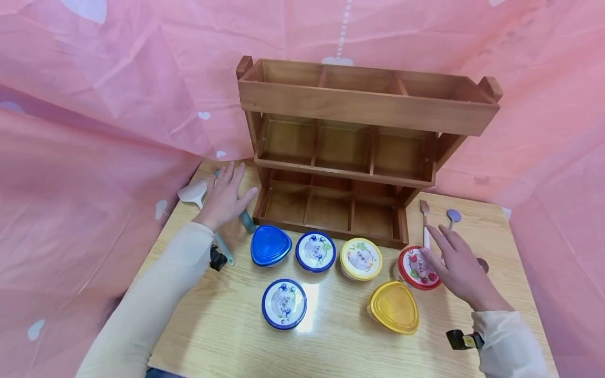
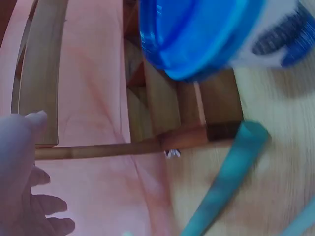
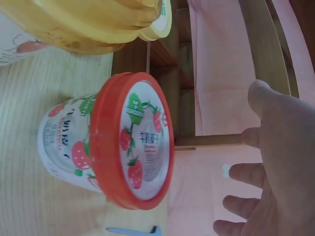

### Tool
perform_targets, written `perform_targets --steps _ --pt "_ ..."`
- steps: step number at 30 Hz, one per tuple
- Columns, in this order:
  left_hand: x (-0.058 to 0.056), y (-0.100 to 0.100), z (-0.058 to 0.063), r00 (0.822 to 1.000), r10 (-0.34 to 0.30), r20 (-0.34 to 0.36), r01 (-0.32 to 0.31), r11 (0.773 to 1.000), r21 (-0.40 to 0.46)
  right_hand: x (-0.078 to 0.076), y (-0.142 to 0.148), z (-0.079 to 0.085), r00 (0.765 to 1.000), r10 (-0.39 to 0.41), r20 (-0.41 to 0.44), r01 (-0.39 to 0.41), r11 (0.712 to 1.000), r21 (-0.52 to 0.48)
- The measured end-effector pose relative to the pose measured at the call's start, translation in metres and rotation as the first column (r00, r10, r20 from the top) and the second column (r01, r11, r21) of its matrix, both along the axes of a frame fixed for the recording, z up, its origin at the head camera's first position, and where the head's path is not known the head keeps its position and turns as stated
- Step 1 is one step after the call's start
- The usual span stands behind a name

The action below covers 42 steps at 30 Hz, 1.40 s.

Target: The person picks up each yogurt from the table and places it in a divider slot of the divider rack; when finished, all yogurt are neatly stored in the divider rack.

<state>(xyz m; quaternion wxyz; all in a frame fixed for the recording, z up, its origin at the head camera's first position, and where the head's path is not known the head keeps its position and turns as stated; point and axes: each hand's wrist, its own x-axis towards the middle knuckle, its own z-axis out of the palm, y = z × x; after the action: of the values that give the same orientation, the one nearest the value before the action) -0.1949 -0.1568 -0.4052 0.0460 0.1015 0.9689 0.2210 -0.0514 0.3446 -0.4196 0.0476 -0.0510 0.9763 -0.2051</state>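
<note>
Fingers (image 1: 237, 175) on both hands are loosely extended and grasp nothing. The left hand (image 1: 225, 201) hovers over a white spatula (image 1: 193, 193) and a teal handle (image 1: 247, 222), left of a wooden shelf (image 1: 368, 107). The right hand (image 1: 460, 270) hangs beside a red-lidded tub (image 1: 419, 268), which stands on the table (image 1: 340, 352) near the shelf's right end, with a triangular yellow-lidded tub (image 1: 394, 308) just beside it. A careless inward sweep of the right thumb could tip the red-lidded tub or shove it into its yellow neighbour; catching the teal handle might jolt the triangular blue-lidded tub (image 1: 271, 245).
</note>
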Motion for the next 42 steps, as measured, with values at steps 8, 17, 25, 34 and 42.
perform_targets --steps 8,17,25,34,42 --pt "-0.020 0.008 0.011 0.987 0.096 0.132 -0.134 0.937 0.322 0.009 0.004 -0.009 0.995 -0.065 0.081 0.070 0.996 -0.061" --pt "-0.044 0.017 0.027 0.963 0.138 0.233 -0.258 0.731 0.632 0.013 0.011 -0.018 0.996 -0.075 0.045 0.079 0.993 -0.091" --pt "-0.060 0.024 0.034 0.968 0.135 0.212 -0.247 0.657 0.712 0.016 0.014 -0.022 0.986 -0.098 0.133 0.115 0.985 -0.129" --pt "-0.076 0.033 0.037 0.972 0.101 0.214 -0.230 0.612 0.756 0.019 0.014 -0.031 0.978 -0.100 0.181 0.125 0.983 -0.132" --pt "-0.082 0.037 0.033 0.977 0.089 0.195 -0.205 0.653 0.729 0.020 0.017 -0.036 0.975 -0.107 0.197 0.137 0.980 -0.144"
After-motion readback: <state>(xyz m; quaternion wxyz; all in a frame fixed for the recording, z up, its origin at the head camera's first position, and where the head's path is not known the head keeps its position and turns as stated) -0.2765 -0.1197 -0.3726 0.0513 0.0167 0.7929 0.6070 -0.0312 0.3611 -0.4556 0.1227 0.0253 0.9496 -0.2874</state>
